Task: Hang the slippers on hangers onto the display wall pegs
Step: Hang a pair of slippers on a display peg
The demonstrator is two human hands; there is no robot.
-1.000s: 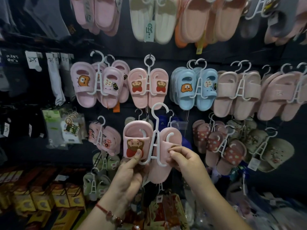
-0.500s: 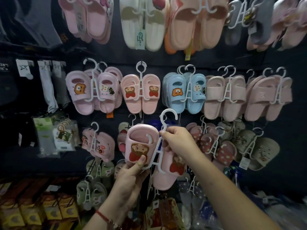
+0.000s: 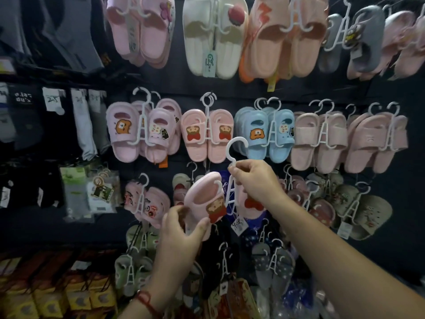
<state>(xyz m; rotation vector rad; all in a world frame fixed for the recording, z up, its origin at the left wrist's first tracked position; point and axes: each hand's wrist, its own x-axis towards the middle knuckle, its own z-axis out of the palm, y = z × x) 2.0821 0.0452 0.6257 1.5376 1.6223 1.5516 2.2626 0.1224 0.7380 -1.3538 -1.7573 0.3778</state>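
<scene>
A pair of small pink slippers [image 3: 204, 196] with a bear-and-red-bow picture sits on a white plastic hanger [image 3: 234, 153], held in front of the dark display wall. My left hand [image 3: 181, 233] grips the lower end of the left slipper. My right hand [image 3: 255, 178] pinches the hanger's neck just under its hook and covers most of the right slipper. The hook is free in the air, just below a matching pink pair [image 3: 207, 134] hanging on a peg in the middle row.
The wall is crowded with hung pairs: lilac slippers [image 3: 142, 132], blue slippers [image 3: 266, 132], beige-pink slippers [image 3: 322, 139], larger pairs above, olive and spotted pairs below. Socks [image 3: 85, 125] and packets hang at the left; yellow boxes [image 3: 53, 300] lie at bottom left.
My right hand slid from the right slipper up to the hanger's neck. The pair rose toward the middle row and tilted, while my left hand shifted down to the left slipper's end.
</scene>
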